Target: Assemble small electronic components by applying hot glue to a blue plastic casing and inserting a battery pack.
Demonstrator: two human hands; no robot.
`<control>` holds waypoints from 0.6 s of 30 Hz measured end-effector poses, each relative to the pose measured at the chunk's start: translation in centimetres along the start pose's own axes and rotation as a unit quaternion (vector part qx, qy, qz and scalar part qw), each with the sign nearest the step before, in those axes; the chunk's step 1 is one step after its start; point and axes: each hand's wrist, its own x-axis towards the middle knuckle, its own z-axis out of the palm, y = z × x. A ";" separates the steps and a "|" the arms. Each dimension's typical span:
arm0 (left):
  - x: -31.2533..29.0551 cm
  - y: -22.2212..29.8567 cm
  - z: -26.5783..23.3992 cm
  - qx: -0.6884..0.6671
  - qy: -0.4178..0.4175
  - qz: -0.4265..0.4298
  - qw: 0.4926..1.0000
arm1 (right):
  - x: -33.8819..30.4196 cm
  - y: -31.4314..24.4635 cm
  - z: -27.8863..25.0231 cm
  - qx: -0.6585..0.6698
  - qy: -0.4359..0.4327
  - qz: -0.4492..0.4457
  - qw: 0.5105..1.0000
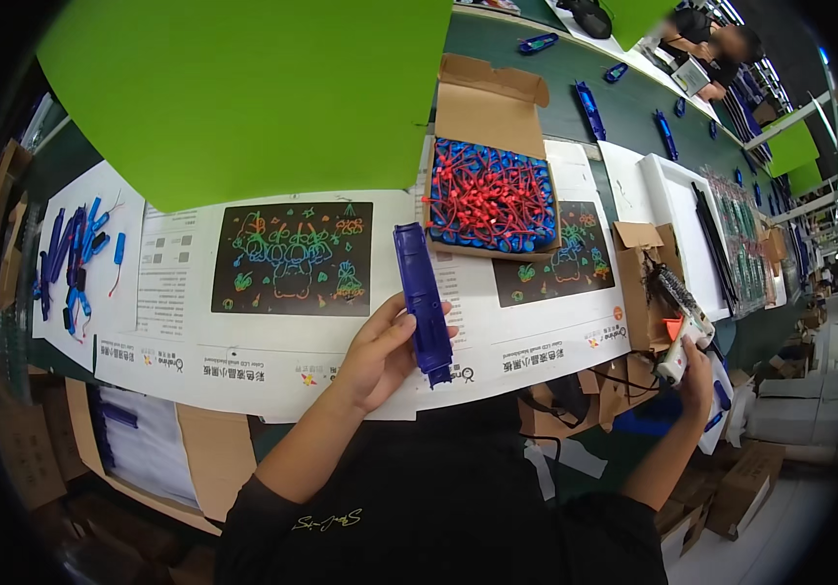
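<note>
My left hand [387, 356] is closed around a long dark-blue plastic shell [421, 297], held upright over the white printed sheet [175, 336]. Off to the right, my right hand [694, 380] grips a white glue gun [674, 359] with an orange trigger. The glue gun is beside a small open carton [633, 236]; its tip is hard to make out. Beyond the shell stands an open cardboard box [490, 97] packed with blue cylindrical cells [450, 234] and their red leads.
Blue shells and wired cells [76, 258] lie at the far left. A green panel [243, 97] rises in front. At right are a white tray [667, 195] and green circuit boards [731, 219]. More shells [589, 109] dot the green belt, where another person [711, 49] sits.
</note>
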 end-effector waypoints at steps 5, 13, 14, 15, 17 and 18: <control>-0.4 -0.2 0.6 0.100 0.017 0.114 0.988 | 2.0 1.1 -2.0 0.029 0.017 -0.097 0.995; -3.5 1.9 -2.4 0.747 -0.054 0.280 0.600 | -1.9 -1.2 -1.6 -0.133 -0.019 -0.248 0.959; -3.6 2.5 -1.3 0.784 -0.076 0.246 0.566 | -2.0 -1.2 -0.9 -0.102 -0.028 -0.220 0.970; -3.7 2.8 -0.5 0.817 -0.099 0.215 0.526 | -2.0 -1.9 -0.8 -0.179 -0.032 -0.154 0.971; -3.8 3.0 -0.2 0.825 -0.107 0.201 0.517 | -2.4 -3.1 0.7 -0.158 -0.055 -0.212 0.963; -4.1 3.4 -0.2 0.828 -0.106 0.169 0.525 | -2.3 -3.6 1.1 -0.098 -0.071 -0.164 0.979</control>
